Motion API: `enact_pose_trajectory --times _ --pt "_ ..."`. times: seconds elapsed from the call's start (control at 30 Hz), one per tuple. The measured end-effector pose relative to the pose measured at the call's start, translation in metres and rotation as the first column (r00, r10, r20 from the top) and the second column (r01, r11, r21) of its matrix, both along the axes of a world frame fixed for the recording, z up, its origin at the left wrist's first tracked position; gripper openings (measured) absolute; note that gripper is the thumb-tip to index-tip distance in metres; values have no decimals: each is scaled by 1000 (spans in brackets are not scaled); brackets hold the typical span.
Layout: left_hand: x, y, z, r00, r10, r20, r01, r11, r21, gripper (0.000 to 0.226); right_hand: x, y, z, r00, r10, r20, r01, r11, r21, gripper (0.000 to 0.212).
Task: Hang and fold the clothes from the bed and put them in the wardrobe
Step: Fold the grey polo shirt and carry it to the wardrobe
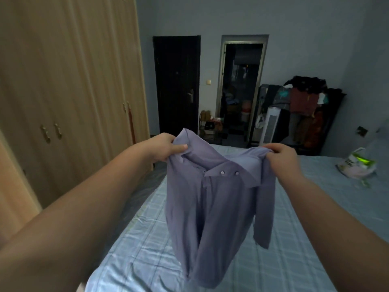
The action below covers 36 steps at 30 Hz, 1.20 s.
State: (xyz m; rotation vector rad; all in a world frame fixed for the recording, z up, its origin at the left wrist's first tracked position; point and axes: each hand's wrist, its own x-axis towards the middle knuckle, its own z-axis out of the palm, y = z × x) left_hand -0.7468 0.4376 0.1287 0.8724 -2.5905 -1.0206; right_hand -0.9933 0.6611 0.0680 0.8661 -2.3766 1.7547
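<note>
A purple-blue polo shirt (212,199) with two collar buttons hangs in the air above the bed (143,245). My left hand (166,147) pinches its left shoulder next to the raised collar. My right hand (281,155) grips the right shoulder. The shirt's body droops in folds, and one sleeve dangles on the right. The wooden wardrobe (69,91) stands along the left with its doors closed.
A white and green plastic bag (357,165) lies on the bed's far right. Beyond the bed are a dark closed door (176,85), an open doorway (242,89) and a rack piled with clothes (303,110). A narrow aisle runs between bed and wardrobe.
</note>
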Motion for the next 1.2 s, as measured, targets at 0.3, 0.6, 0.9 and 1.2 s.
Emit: enact_pose_trajectory --times 0.3,0.6,0.9,1.2 --pt "-18 3 -17 971 -201 -132 218 967 130 27 -12 35 8 950 122 287 -193 952 237 18" --pt "-49 9 -33 956 -106 -272 103 994 -27 36 3 49 -1 976 164 140 -215 810 545 51" --pt "-47 -11 -23 922 -312 229 342 934 -105 87 0 51 -6 967 251 -41 -183 798 575 14" --pt "-53 -36 -36 996 -79 -46 59 944 -325 14 -10 50 21 983 162 -90 -108 894 435 32"
